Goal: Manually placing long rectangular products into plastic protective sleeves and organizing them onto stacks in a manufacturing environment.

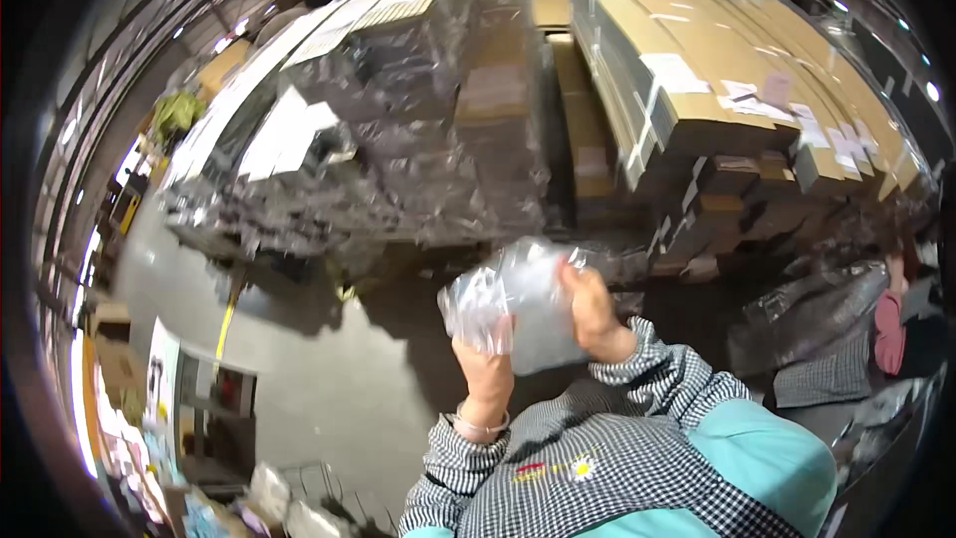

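Observation:
A clear plastic bag (543, 314) with a pale, greyish look is held up in front of my body, between both hands. My left hand (486, 369) grips its crumpled left side, fingers closed on the film. At the bag's right edge my right hand (593, 309) is closed too, thumb and fingers pinching the plastic. Whether anything lies inside the bag I cannot make out. Checked sleeves cover both forearms, and a bracelet circles my left wrist.
Ahead on the left rises a stack of goods wrapped in clear film (398, 130). Long brown cartons (687, 40) strapped with white bands stand ahead on the right. Plastic-wrapped bundles and a checked cloth (825, 377) lie at right. A yellow line (227, 317) marks the grey floor (344, 408).

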{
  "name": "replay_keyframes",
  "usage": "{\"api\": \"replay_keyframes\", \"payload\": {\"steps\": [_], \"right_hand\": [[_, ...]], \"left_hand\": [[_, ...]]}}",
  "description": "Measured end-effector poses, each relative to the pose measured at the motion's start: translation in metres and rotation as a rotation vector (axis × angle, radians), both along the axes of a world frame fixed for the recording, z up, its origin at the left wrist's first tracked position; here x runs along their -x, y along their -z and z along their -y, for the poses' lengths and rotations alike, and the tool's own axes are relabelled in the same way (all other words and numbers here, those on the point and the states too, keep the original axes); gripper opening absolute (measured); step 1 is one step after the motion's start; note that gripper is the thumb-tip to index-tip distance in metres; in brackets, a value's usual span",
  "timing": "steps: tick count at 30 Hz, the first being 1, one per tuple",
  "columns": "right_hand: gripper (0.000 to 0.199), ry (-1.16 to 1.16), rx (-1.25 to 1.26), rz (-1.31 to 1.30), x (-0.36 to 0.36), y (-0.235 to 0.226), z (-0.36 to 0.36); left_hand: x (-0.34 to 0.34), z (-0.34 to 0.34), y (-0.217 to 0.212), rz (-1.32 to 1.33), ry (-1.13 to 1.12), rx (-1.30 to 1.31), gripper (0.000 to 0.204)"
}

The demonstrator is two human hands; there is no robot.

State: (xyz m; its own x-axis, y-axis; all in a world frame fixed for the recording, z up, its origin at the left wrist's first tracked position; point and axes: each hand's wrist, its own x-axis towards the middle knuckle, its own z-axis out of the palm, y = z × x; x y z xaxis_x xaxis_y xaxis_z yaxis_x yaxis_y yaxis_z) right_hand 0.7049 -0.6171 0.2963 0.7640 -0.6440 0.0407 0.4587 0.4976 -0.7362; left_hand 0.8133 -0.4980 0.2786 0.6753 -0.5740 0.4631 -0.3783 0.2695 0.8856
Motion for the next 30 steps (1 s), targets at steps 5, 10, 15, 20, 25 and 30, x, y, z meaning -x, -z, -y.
{"api": "replay_keyframes", "payload": {"steps": [5, 10, 15, 20, 25, 30], "right_hand": [[0.032, -0.088, 0.025, -0.217, -0.017, 0.060, -0.016], [0.025, 0.096, 0.855, -0.722, -0.031, 0.093, 0.063], [0.018, 0.866, 1.065, -0.753, -0.074, 0.169, 0.245], [0.077, 0.850, 1.272, -1.346, -0.105, 0.234, 0.352], [0.082, 0.510, 1.237, -1.709, -0.143, 0.206, 0.341], [0.082, 0.602, 1.165, -1.743, -0.116, 0.235, 0.345]], "left_hand": [[-0.015, 0.036, -0.005, -0.661, 0.478, 0.175, 0.051], [-0.078, 0.056, 0.068, -1.257, 0.488, 0.139, 0.038], [-0.099, 0.083, 0.083, -1.363, 0.503, 0.144, 0.036], [-0.102, 0.090, 0.114, -1.291, 0.177, 0.000, 0.028], [-0.125, 0.059, 0.150, -0.516, 0.309, -0.080, 0.035], [-0.084, 0.101, 0.043, -1.035, 0.122, -0.120, 0.037]]}}
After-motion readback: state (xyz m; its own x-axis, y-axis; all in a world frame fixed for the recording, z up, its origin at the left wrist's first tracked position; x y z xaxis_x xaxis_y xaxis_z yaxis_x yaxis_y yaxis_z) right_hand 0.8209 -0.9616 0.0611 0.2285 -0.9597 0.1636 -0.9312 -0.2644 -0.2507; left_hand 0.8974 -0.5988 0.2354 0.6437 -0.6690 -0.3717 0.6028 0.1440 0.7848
